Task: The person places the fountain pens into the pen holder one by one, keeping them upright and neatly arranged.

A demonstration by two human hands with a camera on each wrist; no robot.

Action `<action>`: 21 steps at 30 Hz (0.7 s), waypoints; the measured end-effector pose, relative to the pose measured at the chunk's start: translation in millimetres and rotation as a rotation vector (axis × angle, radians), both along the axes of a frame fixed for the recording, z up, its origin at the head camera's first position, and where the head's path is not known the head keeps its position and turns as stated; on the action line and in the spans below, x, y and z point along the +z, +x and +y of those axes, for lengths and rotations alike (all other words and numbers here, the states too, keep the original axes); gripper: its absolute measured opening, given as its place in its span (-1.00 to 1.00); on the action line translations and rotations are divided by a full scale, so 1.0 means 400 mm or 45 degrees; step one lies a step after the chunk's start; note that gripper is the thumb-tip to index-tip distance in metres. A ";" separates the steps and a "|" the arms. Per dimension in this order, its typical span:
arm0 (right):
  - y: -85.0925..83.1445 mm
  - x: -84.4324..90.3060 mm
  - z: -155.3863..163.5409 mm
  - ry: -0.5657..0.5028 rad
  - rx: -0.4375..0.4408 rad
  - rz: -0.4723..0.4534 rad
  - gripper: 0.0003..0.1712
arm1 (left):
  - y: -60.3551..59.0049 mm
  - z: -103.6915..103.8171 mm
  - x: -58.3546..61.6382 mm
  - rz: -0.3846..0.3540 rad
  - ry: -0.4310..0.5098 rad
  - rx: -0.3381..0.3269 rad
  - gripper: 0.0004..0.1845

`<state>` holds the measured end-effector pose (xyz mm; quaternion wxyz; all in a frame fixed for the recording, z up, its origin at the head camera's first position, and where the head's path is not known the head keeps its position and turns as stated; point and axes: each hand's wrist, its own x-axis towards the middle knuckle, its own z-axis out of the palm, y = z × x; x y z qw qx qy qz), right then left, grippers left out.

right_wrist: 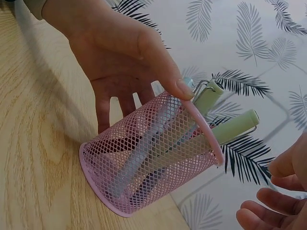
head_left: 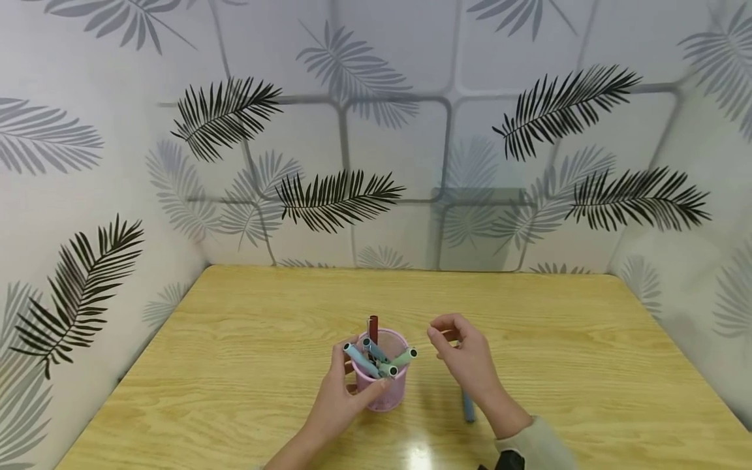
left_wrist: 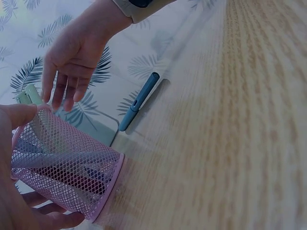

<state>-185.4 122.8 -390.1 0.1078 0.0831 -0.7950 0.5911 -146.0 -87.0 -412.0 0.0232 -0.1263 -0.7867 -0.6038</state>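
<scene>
1. While the left hand (head_left: 337, 398) wraps around the pink mesh cup (head_left: 382, 382), its palm hides the cup's near-left wall in the head view, and its fingers behind the mesh show only as blurred shapes in the left wrist view.
2. Thumb on the rim and fingers curled around the far side, the left hand grips the cup, which stands upright on the desk (head_left: 235, 365), near its front middle.
3. Just beside the cup and clear of it, the right hand (head_left: 464, 356) hovers with loosely bent fingers and nothing held; in the right wrist view only its fingertips (right_wrist: 268, 211) come into frame at the lower right, the rest cut off.
4. Several pens (head_left: 378, 358) lean inside the cup: a dark red one upright at the back, light blue and pale green ones slanting across the rim. How many there are in all is hard to make out through the mesh.
5. A blue pen (head_left: 468, 406) lies flat on the desk under the right wrist, mostly covered by it in the head view; the left wrist view shows its full length (left_wrist: 139, 101).
6. A sleeve cuff (head_left: 531, 444) is cut off by the lower edge of the head view.
7. Leaf-patterned walls (head_left: 376, 130) close in the desk on three sides.
</scene>
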 end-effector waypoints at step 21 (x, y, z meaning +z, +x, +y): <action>-0.037 -0.079 0.092 0.445 -0.135 -0.066 -0.71 | -0.038 -0.013 -0.084 0.033 -0.031 -0.021 -0.20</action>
